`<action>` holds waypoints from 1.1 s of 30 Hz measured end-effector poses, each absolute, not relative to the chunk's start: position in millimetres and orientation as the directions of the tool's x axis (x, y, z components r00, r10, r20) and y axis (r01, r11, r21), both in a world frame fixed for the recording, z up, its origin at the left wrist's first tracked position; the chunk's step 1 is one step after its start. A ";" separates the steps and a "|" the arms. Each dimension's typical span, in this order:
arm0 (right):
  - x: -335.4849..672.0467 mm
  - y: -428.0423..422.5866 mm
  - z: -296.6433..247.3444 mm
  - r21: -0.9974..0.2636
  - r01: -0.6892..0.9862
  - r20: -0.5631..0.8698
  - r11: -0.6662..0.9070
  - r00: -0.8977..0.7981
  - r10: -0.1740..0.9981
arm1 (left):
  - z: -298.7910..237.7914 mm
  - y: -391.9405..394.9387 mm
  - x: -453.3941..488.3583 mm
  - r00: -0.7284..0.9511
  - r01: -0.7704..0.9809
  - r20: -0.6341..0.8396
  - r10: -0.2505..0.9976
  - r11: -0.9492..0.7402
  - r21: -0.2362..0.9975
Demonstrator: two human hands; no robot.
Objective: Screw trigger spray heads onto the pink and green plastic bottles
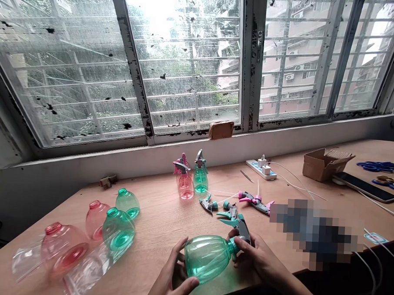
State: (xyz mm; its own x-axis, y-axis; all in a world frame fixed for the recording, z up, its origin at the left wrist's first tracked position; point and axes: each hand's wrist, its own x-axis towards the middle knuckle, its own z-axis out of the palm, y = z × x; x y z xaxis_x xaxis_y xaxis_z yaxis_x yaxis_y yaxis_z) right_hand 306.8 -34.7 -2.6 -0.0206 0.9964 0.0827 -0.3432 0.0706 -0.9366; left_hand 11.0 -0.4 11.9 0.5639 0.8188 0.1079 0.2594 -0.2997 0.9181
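A clear green spray bottle (207, 257) lies tilted on its side between my hands, its neck pointing right. My left hand (175, 272) is wrapped round the bottle's base. At the neck, the fingers of my right hand (253, 252) grip the green collar of the grey trigger sprayer (244, 230). Just beyond are loose sprayer heads: a grey and green one (208, 203), another green one (229, 211), and a pink and grey one (255, 202).
Open-necked red bottles (63, 248) and green bottles (119, 231) stand at left by plastic bags (89, 269). Near the wall are a red spray bottle (185, 186) and a green one (201, 180). Rightward lie a power strip (260, 169), cardboard box (325, 164), phone (366, 187) and cables.
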 end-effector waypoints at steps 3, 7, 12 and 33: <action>307.0 -34.3 -3.6 -0.934 -0.350 0.089 0.074 -0.027 0.996 | 12.8 -1.2 11.5 0.542 0.286 0.113 0.833 -0.309 0.907; 307.3 -33.9 -4.6 -0.932 -0.351 0.103 0.085 -0.031 0.994 | 15.0 -2.5 12.3 0.539 0.276 0.136 0.832 -0.326 0.904; 305.8 -33.1 -3.8 -0.937 -0.339 0.103 0.087 -0.028 0.994 | 17.0 -2.7 10.9 0.573 0.224 0.163 0.803 -0.345 0.912; 305.5 -33.2 -6.7 -0.957 -0.289 0.044 0.035 -0.024 0.999 | 4.9 2.6 8.3 0.534 0.264 0.193 0.823 -0.379 0.887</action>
